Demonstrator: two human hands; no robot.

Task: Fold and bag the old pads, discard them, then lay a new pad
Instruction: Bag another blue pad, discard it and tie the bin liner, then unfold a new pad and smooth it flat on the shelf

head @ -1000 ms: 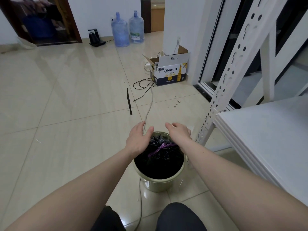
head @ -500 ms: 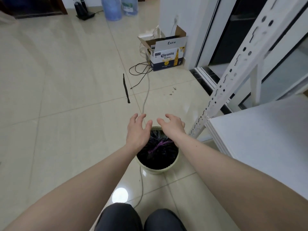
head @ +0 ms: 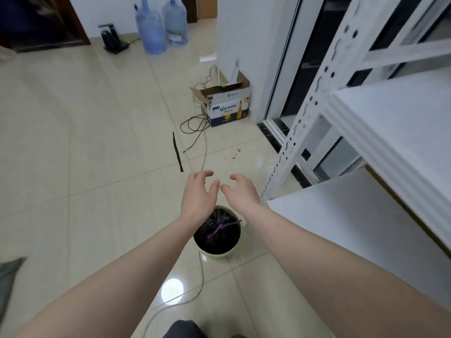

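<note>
A pale green bin (head: 217,254) stands on the tiled floor beside the white rack. Inside it lies a black bag (head: 214,240) tied with a purple string (head: 220,227). My left hand (head: 199,197) hovers above the bin's far rim, fingers curled and apart, holding nothing. My right hand (head: 240,191) is next to it, also empty with loose fingers. Both hands are above the bag and apart from it. No pad is in view.
A white metal rack (head: 366,181) with shelves fills the right side. A cardboard beer box (head: 227,108) and loose cables (head: 195,125) lie ahead. A grey cable (head: 200,276) runs past the bin. Two water bottles (head: 161,23) stand far back. A black strip (head: 177,152) lies on the floor.
Both hands have lifted up and away from the bag in the bin. My view has risen, so the bin now looks smaller and lower.
</note>
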